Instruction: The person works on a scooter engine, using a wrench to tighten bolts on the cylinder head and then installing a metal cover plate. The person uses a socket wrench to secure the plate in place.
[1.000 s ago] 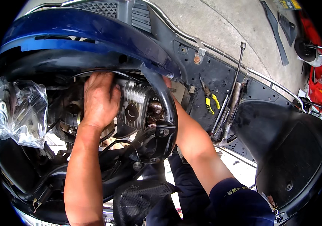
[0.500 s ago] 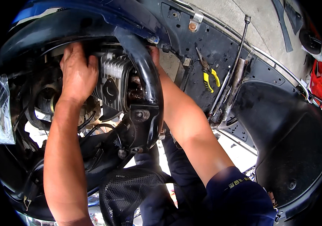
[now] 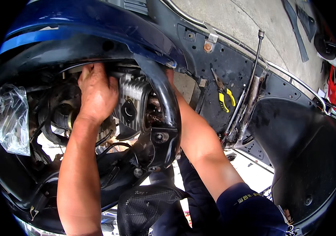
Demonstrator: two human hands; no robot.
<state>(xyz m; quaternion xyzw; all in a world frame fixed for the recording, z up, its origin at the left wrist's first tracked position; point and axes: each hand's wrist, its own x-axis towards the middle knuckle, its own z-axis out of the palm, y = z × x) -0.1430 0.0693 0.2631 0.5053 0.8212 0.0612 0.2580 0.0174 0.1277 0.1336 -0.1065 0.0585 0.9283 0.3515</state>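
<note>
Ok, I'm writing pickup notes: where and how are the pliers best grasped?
Probably by the yellow handles, from above and the person's side: the pliers lie flat, handles spread toward the person, nose away, long metal tools close on the right.

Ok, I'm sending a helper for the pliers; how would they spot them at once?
Start from the pale concrete floor at the top, then the broad dark panel below it. On that panel, just left of the long metal tools, lie the pliers. Bright yellow on the handles sets them apart.
</note>
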